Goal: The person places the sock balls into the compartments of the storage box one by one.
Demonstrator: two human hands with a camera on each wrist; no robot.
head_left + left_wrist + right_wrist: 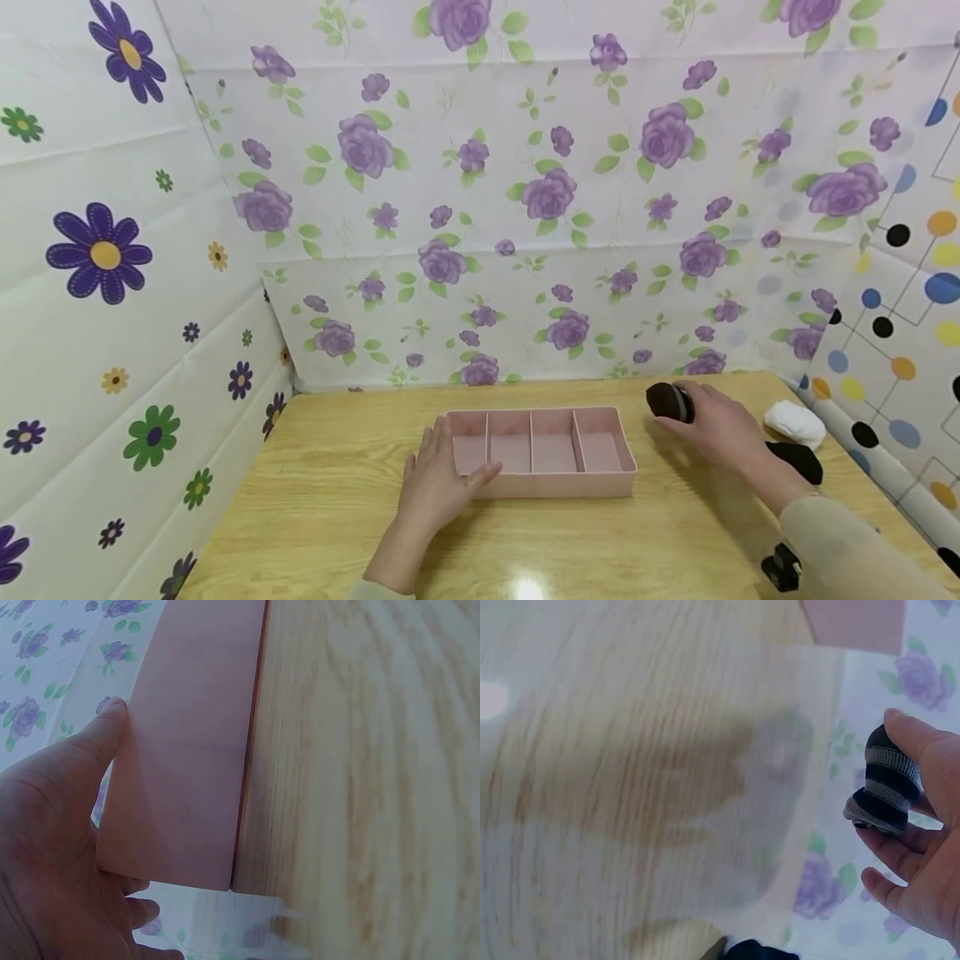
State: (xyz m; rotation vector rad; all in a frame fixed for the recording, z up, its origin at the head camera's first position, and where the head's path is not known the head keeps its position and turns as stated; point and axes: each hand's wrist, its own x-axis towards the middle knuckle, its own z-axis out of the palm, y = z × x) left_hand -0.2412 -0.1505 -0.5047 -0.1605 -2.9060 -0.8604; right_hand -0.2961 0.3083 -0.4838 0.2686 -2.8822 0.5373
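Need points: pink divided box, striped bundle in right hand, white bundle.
Pink divided box (pixel 555 486): head view, outer front wall.
Striped bundle (pixel 889 780): right wrist view, middle of its banded side.
White bundle (pixel 795 423): head view, middle of its visible surface.

1 box (pixel 555 487), 4 cmpts (pixel 510 446), 3 bdls (pixel 666 402) (pixel 795 423) (pixel 799 461)

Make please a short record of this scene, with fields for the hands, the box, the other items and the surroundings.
Left hand: touches the left end of the box
Right hand: holds a dark striped bundle, right of the box
Box: pink, four compartments in a row
Other items: white bundle and black bundle, both at right; small black object near the right sleeve, identity unclear
Surface: wood-grain table
Backdrop: purple flowers
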